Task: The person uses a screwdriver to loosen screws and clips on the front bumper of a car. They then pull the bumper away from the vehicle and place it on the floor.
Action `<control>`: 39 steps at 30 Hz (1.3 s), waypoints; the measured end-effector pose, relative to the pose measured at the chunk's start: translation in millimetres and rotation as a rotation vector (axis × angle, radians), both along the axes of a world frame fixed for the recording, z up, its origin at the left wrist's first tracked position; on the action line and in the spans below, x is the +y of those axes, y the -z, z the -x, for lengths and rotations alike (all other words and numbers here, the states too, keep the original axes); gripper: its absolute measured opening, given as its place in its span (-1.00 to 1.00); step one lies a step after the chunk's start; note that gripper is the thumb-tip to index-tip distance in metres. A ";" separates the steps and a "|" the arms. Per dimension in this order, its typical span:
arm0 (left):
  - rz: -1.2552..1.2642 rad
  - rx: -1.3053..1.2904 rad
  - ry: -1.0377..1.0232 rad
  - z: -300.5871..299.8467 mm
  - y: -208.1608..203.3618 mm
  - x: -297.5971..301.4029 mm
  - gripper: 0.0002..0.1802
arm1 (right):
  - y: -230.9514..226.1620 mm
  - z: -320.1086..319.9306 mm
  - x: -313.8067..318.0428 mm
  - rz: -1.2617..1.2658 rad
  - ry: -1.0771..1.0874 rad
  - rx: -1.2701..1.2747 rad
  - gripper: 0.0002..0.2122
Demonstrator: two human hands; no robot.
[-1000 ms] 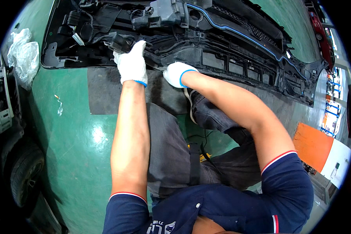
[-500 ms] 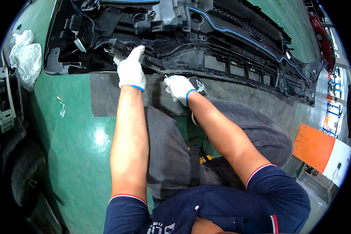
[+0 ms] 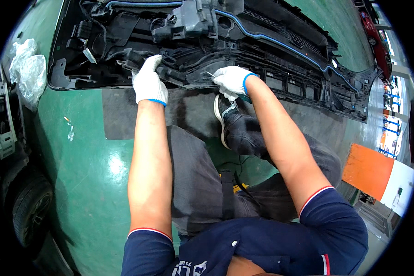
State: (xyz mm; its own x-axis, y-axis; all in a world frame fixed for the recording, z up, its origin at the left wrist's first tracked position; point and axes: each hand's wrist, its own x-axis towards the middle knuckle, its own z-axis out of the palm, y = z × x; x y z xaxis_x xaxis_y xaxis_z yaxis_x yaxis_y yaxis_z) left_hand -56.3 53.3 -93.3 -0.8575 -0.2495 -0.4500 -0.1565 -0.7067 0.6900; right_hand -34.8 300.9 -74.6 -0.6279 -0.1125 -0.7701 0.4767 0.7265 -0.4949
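Black moulded plastic: one car bumper (image 3: pixel 204 64), lying on the floor across the upper view, ribbed inner face up, with channels, latticed openings and a smooth outer rim; one slim blue line (image 3: pixel 246 32) runs along it in bends. Knitted white gloves with blue cuffs, two. Left hand (image 3: pixel 149 83) at the bumper's near edge, left of centre, thumb extended forward; its fingers are partly hidden, so their closure cannot be told. Right hand (image 3: pixel 233 80) at the near edge further right, fingertips pinching one thin pale rod (image 3: pixel 210 74), and covering part of that edge. One pale-soled shoe (image 3: pixel 220 115) stands just below the right hand, crowding the space. One flat dark grey mat (image 3: pixel 124 115), partly beneath the bumper. Floor (image 3: pixel 87 161): glossy green. Around: one crumpled clear plastic bag (image 3: pixel 27 71) and one small stub (image 3: pixel 67 119), left; one rubber-tyred wheel (image 3: pixel 32 207), lower left; one orange-and-white panel (image 3: pixel 368 172), right; one red car (image 3: pixel 377 46), far upper right.
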 end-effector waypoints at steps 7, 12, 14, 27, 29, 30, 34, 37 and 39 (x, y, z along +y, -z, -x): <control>0.003 -0.020 -0.039 -1.2 -4.0 4.6 -0.83 | 7.3 -29.0 -15.4 0.047 -0.093 -0.115 -0.43; -0.015 -0.054 -0.097 -1.7 -9.0 9.3 -0.76 | -3.0 -31.6 0.6 0.090 -0.100 -0.075 -0.34; -0.049 -0.059 -0.103 0.3 -7.5 9.9 -0.76 | -5.3 -34.1 3.8 0.196 0.019 0.005 -0.31; -0.038 -0.049 -0.145 2.5 -2.7 10.5 -0.69 | 10.8 -65.8 -18.2 -0.075 -0.056 0.462 -0.60; -0.027 -0.059 -0.149 1.9 -6.2 10.6 -0.68 | 15.2 -65.9 -21.9 -0.124 -0.064 0.465 -0.60; -0.017 -0.054 -0.158 1.4 -7.8 10.6 -0.67 | 16.9 -66.2 -24.1 -0.135 -0.061 0.485 -0.61; -0.009 -0.105 -0.100 -0.8 -13.0 9.1 -0.55 | 22.3 -68.8 -38.0 -0.188 -0.014 0.519 -0.64; 0.020 -0.122 -0.073 -2.9 -15.6 9.1 -0.42 | 27.5 -75.4 -47.5 -0.241 0.053 0.505 -0.63; 0.055 -0.138 -0.134 -3.7 -17.4 12.9 -0.59 | 33.0 -80.1 -53.1 -0.236 0.077 0.565 -0.64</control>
